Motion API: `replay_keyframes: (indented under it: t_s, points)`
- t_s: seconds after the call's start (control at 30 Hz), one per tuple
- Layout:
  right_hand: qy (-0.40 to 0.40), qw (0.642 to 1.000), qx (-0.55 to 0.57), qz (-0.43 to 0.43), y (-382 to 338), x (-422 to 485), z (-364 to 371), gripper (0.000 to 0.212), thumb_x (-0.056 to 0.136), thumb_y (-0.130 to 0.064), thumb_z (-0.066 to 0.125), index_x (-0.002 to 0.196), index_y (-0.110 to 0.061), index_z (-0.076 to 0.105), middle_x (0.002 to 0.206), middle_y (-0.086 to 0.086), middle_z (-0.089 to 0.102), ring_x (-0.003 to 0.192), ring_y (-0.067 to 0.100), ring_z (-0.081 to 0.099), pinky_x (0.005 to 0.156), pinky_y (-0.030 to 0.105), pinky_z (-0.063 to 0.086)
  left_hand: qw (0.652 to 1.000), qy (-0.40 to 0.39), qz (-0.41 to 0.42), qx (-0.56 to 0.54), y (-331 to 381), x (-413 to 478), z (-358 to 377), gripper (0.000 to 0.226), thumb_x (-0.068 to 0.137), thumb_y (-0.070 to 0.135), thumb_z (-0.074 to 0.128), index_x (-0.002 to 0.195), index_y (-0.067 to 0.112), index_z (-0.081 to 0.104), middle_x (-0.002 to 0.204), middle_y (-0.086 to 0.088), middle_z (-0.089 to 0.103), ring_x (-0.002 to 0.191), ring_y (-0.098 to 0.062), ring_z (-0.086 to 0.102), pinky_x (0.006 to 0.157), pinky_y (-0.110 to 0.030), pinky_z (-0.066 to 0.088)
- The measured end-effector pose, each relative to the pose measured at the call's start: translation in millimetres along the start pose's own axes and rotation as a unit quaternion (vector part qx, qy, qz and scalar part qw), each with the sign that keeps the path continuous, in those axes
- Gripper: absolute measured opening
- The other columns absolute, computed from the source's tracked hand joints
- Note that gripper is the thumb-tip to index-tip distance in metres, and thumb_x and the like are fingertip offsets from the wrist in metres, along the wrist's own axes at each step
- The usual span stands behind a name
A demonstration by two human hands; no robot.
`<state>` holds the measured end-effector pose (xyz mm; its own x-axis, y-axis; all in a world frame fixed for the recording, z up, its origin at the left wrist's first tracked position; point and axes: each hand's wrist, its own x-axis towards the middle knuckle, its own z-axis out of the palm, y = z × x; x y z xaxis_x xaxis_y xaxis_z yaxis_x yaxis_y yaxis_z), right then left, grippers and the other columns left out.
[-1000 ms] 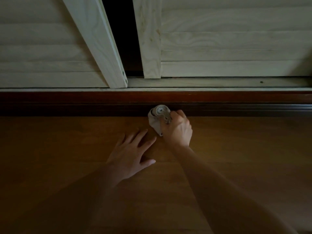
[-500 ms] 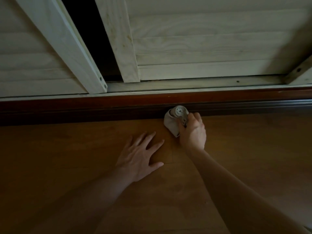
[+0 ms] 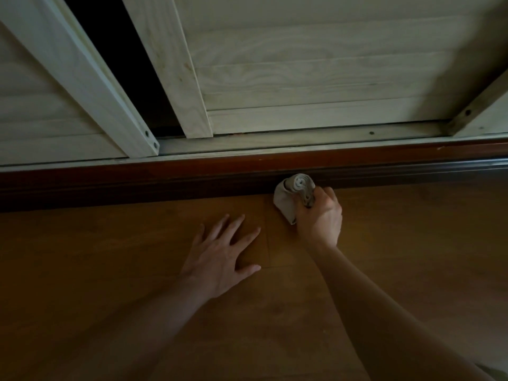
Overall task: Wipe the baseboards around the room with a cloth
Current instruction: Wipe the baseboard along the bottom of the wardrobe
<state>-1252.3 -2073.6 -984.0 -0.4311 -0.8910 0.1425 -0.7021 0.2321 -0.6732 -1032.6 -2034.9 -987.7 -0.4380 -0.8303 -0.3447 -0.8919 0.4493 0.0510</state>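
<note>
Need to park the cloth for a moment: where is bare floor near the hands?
Bare floor runs right of the right hand, below the baseboard; another bare stretch lies left of the left hand. Tight: the strip between the hands, and where the cloth meets the baseboard.

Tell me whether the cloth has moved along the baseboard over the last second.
Yes. The cloth, gripped by the right hand, has slid right along the baseboard: it was directly below the pale door stile and now lies well right of it.
</note>
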Motion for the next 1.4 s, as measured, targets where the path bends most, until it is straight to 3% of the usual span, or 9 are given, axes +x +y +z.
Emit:
replay_keyframes:
  t_s: [0.13,0.3,0.53,0.7,0.8,0.9,1.03,1.2,1.4]
  points:
    - [-0.037,0.998,-0.009,-0.041,-5,1,2,0.023,0.091,-0.028,0.067,0.092,-0.005,0.064,0.094,0.006,0.057,0.077,0.021,0.055,0.062,0.029,0.038,1.000,-0.001,-0.004,-0.001,2,1,-1,0.079,0.085,0.085,0.015,0.152,0.053,-0.013,0.166,0.009,-0.017,0.153,-0.024,-0.014,0.121,-0.061,0.004]
    - [0.014,1.000,-0.009,0.001,3,1,-4,0.026,0.090,-0.030,0.068,0.091,-0.004,0.064,0.095,0.009,0.058,0.079,0.027,0.059,0.063,0.031,0.039,1.000,-0.011,-0.007,0.004,2,1,-2,0.079,0.084,0.085,0.014,0.151,0.053,-0.014,0.165,0.010,-0.019,0.153,-0.024,-0.014,0.121,-0.061,0.005]
    - [-0.026,0.998,-0.016,-0.046,-2,4,-6,0.027,0.092,-0.031,0.064,0.097,-0.005,0.065,0.097,0.008,0.059,0.082,0.027,0.059,0.064,0.035,0.046,1.000,-0.023,-0.003,0.000,8,14,-9,0.080,0.085,0.086,0.023,0.150,0.056,-0.012,0.165,0.010,-0.016,0.153,-0.028,-0.009,0.118,-0.066,0.013]
    - [0.013,1.000,-0.014,0.017,32,18,-34,0.025,0.092,-0.027,0.064,0.094,-0.003,0.064,0.096,0.009,0.058,0.086,0.027,0.057,0.070,0.032,0.038,0.999,-0.037,-0.013,-0.018,14,15,-13,0.082,0.085,0.085,0.030,0.150,0.058,-0.012,0.165,0.012,-0.022,0.153,-0.027,-0.015,0.120,-0.064,0.010]
    - [0.013,0.999,-0.018,0.026,40,22,-41,0.025,0.092,-0.027,0.064,0.093,-0.002,0.064,0.097,0.010,0.057,0.085,0.028,0.056,0.071,0.038,0.044,0.999,-0.039,-0.014,-0.017,13,15,-14,0.081,0.086,0.084,0.030,0.150,0.058,-0.012,0.164,0.012,-0.024,0.153,-0.027,-0.016,0.120,-0.063,0.009]
    - [-0.022,0.999,-0.018,-0.017,34,24,-39,0.023,0.091,-0.027,0.065,0.094,-0.004,0.064,0.095,0.007,0.055,0.082,0.025,0.055,0.070,0.041,0.048,0.999,-0.045,-0.020,-0.018,15,15,-14,0.080,0.085,0.085,0.028,0.149,0.059,-0.014,0.164,0.013,-0.025,0.153,-0.027,-0.018,0.121,-0.063,0.007]
    - [-0.009,1.000,-0.012,-0.012,40,28,-39,0.022,0.089,-0.026,0.068,0.092,-0.004,0.065,0.093,0.006,0.056,0.081,0.025,0.056,0.069,0.040,0.048,0.999,-0.047,-0.021,-0.011,16,16,-14,0.080,0.085,0.086,0.026,0.148,0.060,-0.017,0.164,0.012,-0.026,0.152,-0.026,-0.019,0.121,-0.063,0.007]
    - [-0.003,0.999,-0.014,-0.036,30,18,-28,0.018,0.089,-0.023,0.068,0.091,-0.005,0.063,0.090,-0.002,0.048,0.075,0.018,0.051,0.064,0.030,0.037,0.999,-0.038,-0.021,-0.008,16,16,-11,0.080,0.084,0.087,0.023,0.148,0.059,-0.016,0.164,0.012,-0.024,0.153,-0.027,-0.018,0.121,-0.063,0.008]
    - [0.025,1.000,-0.017,-0.008,32,18,-26,0.021,0.089,-0.025,0.068,0.088,-0.004,0.064,0.089,0.003,0.053,0.077,0.025,0.056,0.064,0.033,0.040,0.999,-0.034,-0.023,-0.019,17,17,-11,0.081,0.085,0.086,0.027,0.149,0.058,-0.014,0.164,0.013,-0.022,0.153,-0.028,-0.016,0.120,-0.062,0.009]
